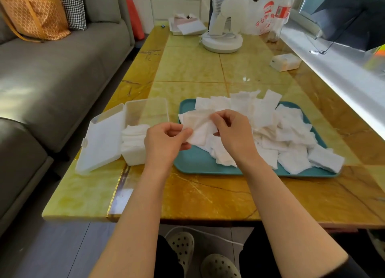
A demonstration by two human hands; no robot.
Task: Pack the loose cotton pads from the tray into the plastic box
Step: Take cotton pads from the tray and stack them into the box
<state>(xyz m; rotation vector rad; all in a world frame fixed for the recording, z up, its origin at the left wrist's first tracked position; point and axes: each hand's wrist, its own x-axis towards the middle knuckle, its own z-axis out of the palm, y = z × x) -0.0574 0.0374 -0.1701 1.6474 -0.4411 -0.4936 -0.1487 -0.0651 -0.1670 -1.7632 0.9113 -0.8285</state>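
A teal tray (200, 163) on the table holds a heap of loose white cotton pads (281, 130). To its left stands a clear plastic box (145, 111) with its lid (100, 140) hinged open to the left; a stack of pads (133, 136) lies inside it. Over the tray's left end, my left hand (164, 140) and my right hand (233, 132) both pinch a small bunch of cotton pads (200, 127), held just above the tray.
A white fan base (221, 41), a small white box (285, 62), a plastic bag (268, 13) and a white tray with papers (187, 26) stand at the table's far end. A grey sofa (52, 80) runs along the left. A window sill (333, 69) borders the right.
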